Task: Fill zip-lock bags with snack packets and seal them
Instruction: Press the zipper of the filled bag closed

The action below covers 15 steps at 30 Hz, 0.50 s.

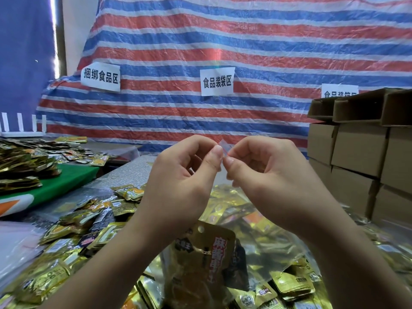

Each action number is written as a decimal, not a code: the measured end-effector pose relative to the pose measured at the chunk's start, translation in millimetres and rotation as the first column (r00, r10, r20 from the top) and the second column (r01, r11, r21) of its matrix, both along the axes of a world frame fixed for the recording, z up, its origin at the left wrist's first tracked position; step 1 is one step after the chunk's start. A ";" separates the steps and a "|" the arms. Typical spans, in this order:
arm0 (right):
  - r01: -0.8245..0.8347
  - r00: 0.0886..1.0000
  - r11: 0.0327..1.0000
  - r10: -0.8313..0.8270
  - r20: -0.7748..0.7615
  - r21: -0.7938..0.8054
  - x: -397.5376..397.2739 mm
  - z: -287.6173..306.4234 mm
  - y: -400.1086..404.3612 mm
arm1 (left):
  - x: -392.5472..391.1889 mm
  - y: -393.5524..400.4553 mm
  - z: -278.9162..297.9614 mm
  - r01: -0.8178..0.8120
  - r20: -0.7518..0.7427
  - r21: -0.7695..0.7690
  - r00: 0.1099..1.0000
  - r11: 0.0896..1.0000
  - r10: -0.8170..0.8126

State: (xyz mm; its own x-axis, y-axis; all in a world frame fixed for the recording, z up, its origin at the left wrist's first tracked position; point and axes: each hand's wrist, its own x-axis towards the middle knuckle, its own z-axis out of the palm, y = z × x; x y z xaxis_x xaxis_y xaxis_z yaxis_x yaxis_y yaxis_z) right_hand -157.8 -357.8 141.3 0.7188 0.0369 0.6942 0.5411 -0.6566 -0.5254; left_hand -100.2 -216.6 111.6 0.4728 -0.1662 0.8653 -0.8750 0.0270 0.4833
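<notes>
Head view: the left hand (185, 172) and right hand (265, 172) are meeting at chest height, each pinching the top edge of a clear zip-lock bag (223, 148) between thumb and forefinger, fingertips almost touching. The bag is hanging down between the wrists, holding a gold snack packet (209, 253) with red lettering. Loose gold snack packets (84, 226) are lying heaped on the table below and to both sides. Stacked cardboard boxes (361, 152) are standing at the right; a striped tarp (223, 41) with paper labels is hanging behind.
</notes>
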 end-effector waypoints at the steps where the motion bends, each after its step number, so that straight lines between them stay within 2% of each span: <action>1: 0.001 1.000 1.000 -0.001 0.005 -0.001 0.1 -0.3 -0.2 | -0.1 0.4 0.0 -0.013 0.009 0.008 1.000 1.000 0.013; 6: 0.025 0.999 1.000 -0.024 0.035 -0.006 2.2 -2.7 0.7 | -0.1 0.2 -2.2 -0.049 0.045 0.005 0.998 0.999 0.048; 9: 0.036 0.999 0.999 -0.036 0.026 -0.007 3.2 -3.3 0.4 | -0.2 -1.0 -2.8 -0.057 0.006 -0.008 0.998 0.998 0.057; 12: 0.040 0.999 0.999 -0.040 0.014 -0.001 3.9 -4.0 -0.1 | 2.0 -0.5 -1.5 -0.032 -0.052 0.041 0.998 0.999 0.034; 15: 0.045 0.999 0.999 -0.045 0.007 -0.001 4.6 -4.7 -0.1 | 3.8 1.4 -0.9 -0.050 -0.005 0.104 0.999 0.993 0.051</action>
State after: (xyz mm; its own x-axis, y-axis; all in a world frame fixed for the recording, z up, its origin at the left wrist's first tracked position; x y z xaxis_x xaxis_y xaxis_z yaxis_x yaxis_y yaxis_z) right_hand -153.2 -358.0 136.5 0.7150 0.0054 0.6991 0.5146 -0.6810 -0.5210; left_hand -96.4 -215.2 110.8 0.4891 -0.2311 0.8411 -0.8704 -0.0679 0.4876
